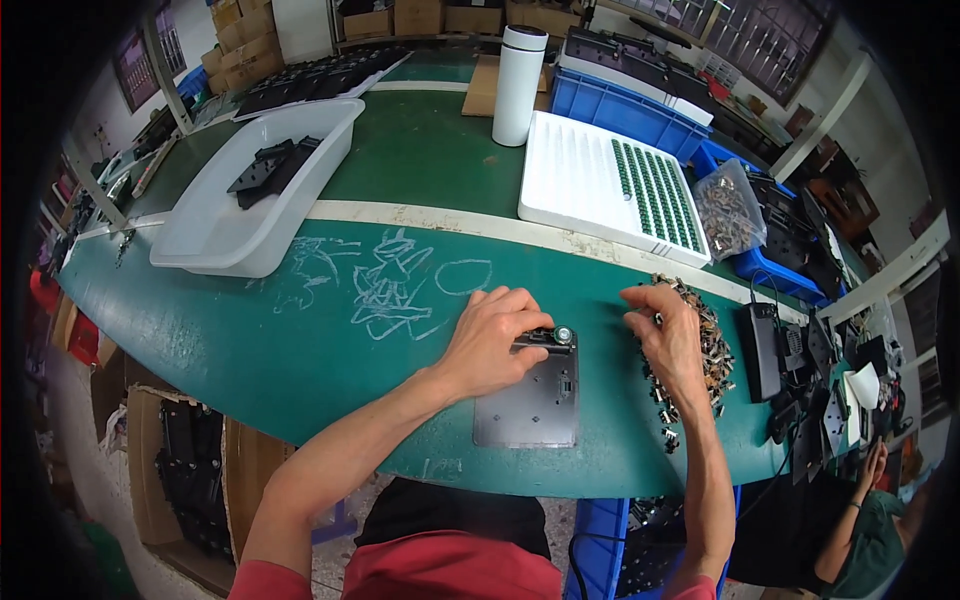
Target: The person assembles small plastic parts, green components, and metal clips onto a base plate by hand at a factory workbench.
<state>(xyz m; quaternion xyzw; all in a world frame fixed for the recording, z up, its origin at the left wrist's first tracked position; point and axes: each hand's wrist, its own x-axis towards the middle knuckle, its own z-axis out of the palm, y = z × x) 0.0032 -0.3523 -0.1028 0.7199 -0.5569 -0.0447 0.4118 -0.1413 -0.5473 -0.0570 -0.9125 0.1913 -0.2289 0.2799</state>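
Fingers of the left hand [490, 335] curl down over the top edge of a dark plate [530, 395], pressing on a small fitting [548, 337] with a round silver end. Whether they pinch it or only rest on it is unclear. Right hand [668, 335] lies on a heap of small metal parts [708, 350], fingers bent and closed into the heap, perhaps on one piece.

The plate sits near the bench's front edge, so a hard push could slide it off. Raking the heap may scatter parts onto the floor.

The bench [300, 330] is green with chalk scribbles. Farther back stand a white tub [215, 225], a white tray [575, 180] with green pieces, a white flask [520, 85] and blue crates [620, 110]. Cardboard boxes [240, 35] line the far wall.
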